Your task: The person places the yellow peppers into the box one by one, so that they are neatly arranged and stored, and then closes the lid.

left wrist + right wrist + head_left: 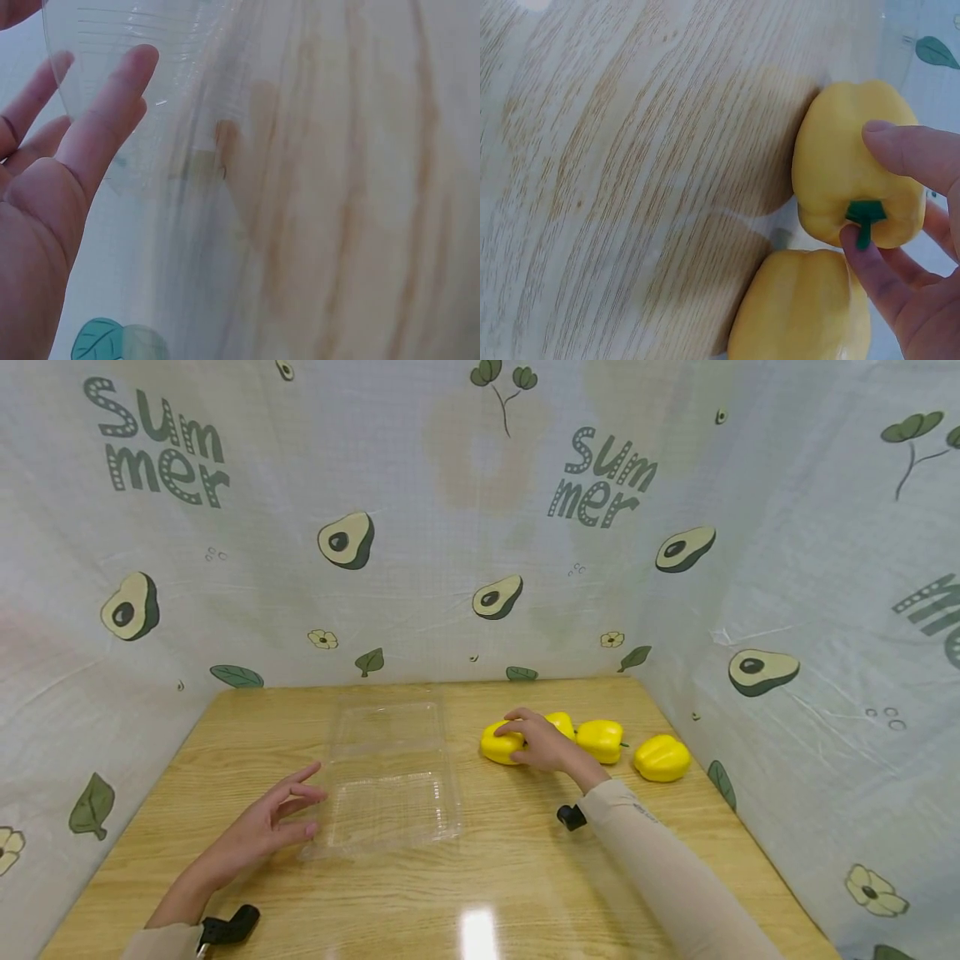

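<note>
My right hand (542, 742) grips the leftmost yellow bell pepper (498, 746) on the table. In the right wrist view the thumb lies on the side of this pepper, and one fingertip is at its green stem (865, 213). Another yellow bell pepper (799, 307) sits right beside it there. At the left edge of a clear plastic clamshell container (390, 810), which lies opened flat, is my left hand (266, 818). Its fingers are spread and relaxed, with nothing held. The left wrist view has these fingers overlapping the clear plastic (180, 45).
More yellow bell peppers stand to the right: one partly behind my right hand, one with a green stem (600, 741), and one (662, 758) near the table's right edge. A printed cloth (420, 527) hangs around the wooden table (525, 877).
</note>
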Demonstrator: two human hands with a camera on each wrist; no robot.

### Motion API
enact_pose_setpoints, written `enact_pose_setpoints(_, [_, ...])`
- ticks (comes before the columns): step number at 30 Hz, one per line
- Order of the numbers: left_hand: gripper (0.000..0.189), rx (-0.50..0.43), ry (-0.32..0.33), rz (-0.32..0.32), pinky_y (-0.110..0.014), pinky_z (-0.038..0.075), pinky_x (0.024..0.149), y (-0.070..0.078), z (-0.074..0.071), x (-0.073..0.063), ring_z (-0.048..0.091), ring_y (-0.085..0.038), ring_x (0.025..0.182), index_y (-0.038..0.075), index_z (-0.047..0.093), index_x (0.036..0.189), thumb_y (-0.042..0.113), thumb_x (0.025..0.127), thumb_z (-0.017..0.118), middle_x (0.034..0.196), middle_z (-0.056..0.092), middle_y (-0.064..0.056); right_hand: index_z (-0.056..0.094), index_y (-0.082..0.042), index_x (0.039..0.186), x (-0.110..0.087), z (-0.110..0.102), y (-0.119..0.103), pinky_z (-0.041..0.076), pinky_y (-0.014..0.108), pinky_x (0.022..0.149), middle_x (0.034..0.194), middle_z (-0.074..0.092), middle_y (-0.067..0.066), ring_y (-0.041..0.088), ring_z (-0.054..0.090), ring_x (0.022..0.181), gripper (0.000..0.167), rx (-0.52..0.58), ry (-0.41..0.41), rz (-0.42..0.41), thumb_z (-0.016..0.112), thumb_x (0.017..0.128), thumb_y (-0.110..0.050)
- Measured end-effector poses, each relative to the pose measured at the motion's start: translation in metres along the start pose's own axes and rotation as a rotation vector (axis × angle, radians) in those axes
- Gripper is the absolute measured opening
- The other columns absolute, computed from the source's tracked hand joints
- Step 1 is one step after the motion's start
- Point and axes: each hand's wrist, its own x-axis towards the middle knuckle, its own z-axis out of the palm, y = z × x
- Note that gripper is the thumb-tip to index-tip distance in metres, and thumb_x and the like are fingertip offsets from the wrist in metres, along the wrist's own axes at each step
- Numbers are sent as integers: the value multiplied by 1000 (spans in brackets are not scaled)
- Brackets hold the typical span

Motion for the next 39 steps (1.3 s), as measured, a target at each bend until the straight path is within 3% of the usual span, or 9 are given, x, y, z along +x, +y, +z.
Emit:
enact_pose_setpoints(10, [34,-14,-3,-17,-27,60,94,0,1,1,51,-2,139,3,58,134,0,102,68,175,9,-25,70,-13,140,-2,-6,-6,45,56,116,157,48,18,41,50,141,44,-19,2,-11,79,97,-12])
enact_pose_setpoints(25, [34,-37,-13,-35,-26,59,94,-1,0,3,47,14,132,-6,52,133,0,103,67,176,7,-23,70,-13,139,1,-25,-40,46,53,116,153,54,16,36,52,140,45,-34,56,-88,81,96,-13])
enact_pose_setpoints(33, [34,-20,-3,-45,-28,60,94,-3,-1,5,51,-4,141,2,56,133,2,102,69,177,10,-19,71,-14,138,7,-29,-65,48,50,114,155,52,17,34,52,140,44,-25,72,-130,82,95,-15])
enact_pose_setpoints(39, [37,-30,-7,-65,-29,60,94,-3,-1,5,51,-3,141,0,54,135,3,102,70,178,9,-15,71,-14,138,14,-28,-79,49,48,114,156,51,16,34,51,141,44,-9,57,-155,82,96,-16])
